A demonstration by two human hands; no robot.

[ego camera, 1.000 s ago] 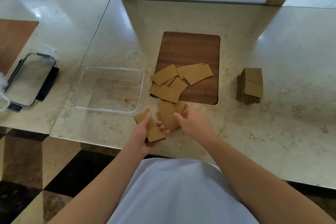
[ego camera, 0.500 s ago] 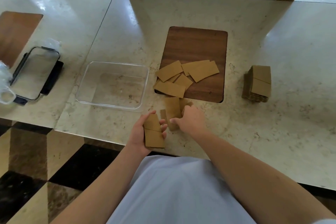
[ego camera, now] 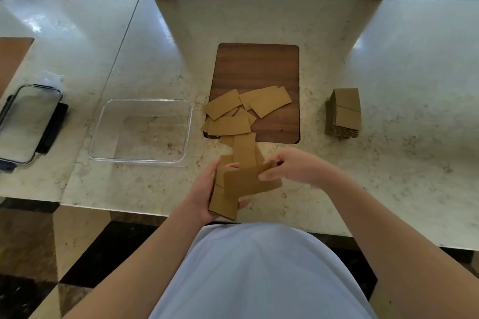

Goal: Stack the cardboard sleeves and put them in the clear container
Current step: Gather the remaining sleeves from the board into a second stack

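A: What is in the clear container (ego camera: 141, 132)?

B: No sleeve; it sits left of centre on the desk (ego camera: 388, 59).

A: Any readable writing?

B: I see none on the loose sleeves (ego camera: 246, 111).

A: The hands?

B: At lower centre, the left hand (ego camera: 201, 194) grips a small stack (ego camera: 224, 202); the right hand (ego camera: 298, 169) pinches one sleeve (ego camera: 248, 182) over it
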